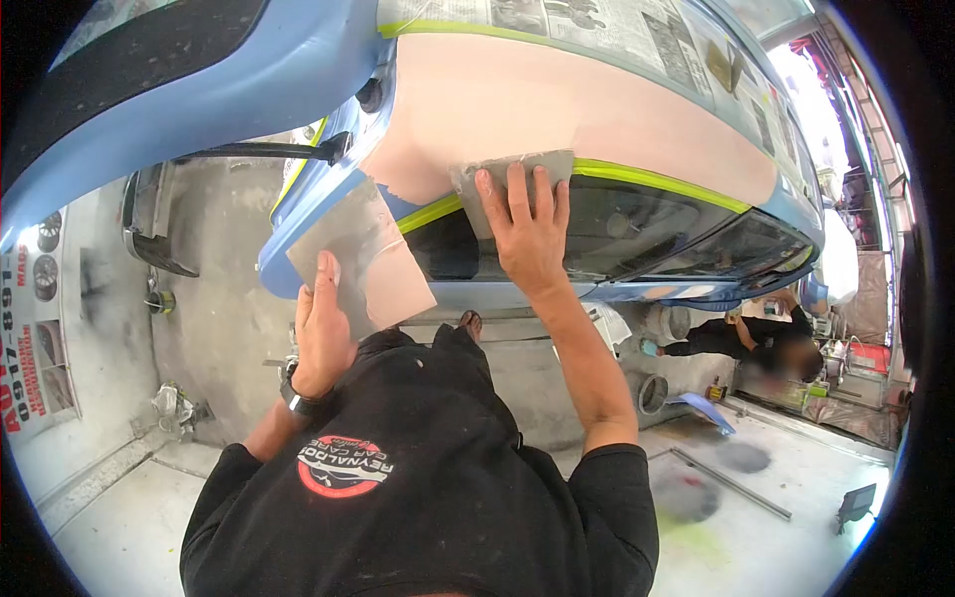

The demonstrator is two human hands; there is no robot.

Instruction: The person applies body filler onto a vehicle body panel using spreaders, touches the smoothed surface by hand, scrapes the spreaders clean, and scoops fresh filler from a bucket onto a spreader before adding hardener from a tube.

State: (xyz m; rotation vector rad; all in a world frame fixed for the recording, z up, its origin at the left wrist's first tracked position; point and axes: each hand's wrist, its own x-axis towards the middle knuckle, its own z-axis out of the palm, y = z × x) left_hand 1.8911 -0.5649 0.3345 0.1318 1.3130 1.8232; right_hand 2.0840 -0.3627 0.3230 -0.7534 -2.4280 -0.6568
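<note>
From the middle of the view, the person's left hand (pixel 323 343) sits between eight and nine o'clock, gripping a flat grey board (pixel 333 234) at its lower edge; the fingers behind it are hidden. Pink putty (pixel 393 289) lies on the board's right side. The right hand (pixel 532 239), at one o'clock, holds a thin grey scraper (pixel 468 191), four fingers spread across its face; whether the thumb pinches it from behind cannot be told. The scraper lies against the lower edge of a broad pink patch (pixel 597 99) on the blue car (pixel 298 229), between twelve and one, overlapping the line of yellow-green tape (pixel 662 181) that runs toward two o'clock. Newspaper (pixel 647 30) covers the surface beyond the patch, at one. A raised blue panel (pixel 259 95) spans ten to eleven. At three o'clock, well apart, a co-worker (pixel 746 338) in dark clothes is low beside the car.
</note>
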